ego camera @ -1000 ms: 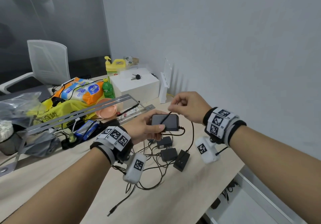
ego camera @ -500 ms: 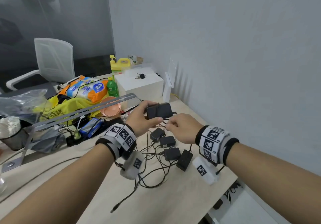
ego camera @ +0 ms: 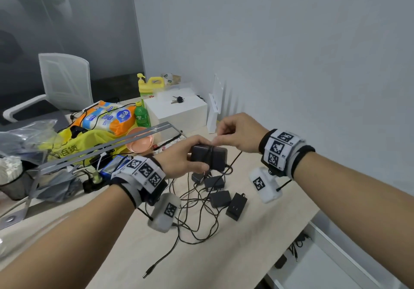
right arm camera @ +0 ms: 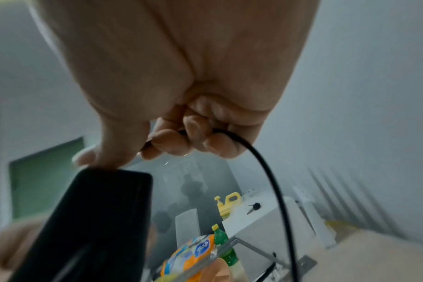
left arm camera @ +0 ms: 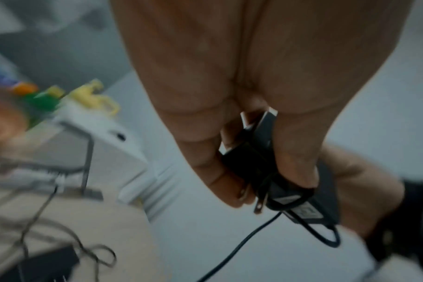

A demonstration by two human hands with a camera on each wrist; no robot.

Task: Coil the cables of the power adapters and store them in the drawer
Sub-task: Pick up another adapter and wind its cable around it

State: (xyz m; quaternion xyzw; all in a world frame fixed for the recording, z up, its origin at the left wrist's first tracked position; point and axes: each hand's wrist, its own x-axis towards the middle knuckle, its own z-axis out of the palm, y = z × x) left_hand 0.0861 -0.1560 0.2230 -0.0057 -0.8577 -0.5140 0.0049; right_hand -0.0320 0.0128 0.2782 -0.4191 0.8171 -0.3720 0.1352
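left hand (ego camera: 179, 161) gripped the adapter (ego camera: 209, 157) above the tabletop (ego camera: 235, 255); right hand (ego camera: 240, 131) pinched its cable (right arm camera: 266, 162), wound round the adapter.

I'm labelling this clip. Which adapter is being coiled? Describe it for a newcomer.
Over the beige desk, above the tangle of loose adapters, is the black adapter. It alone is lifted: left hand grips it, right hand pinches its cable.
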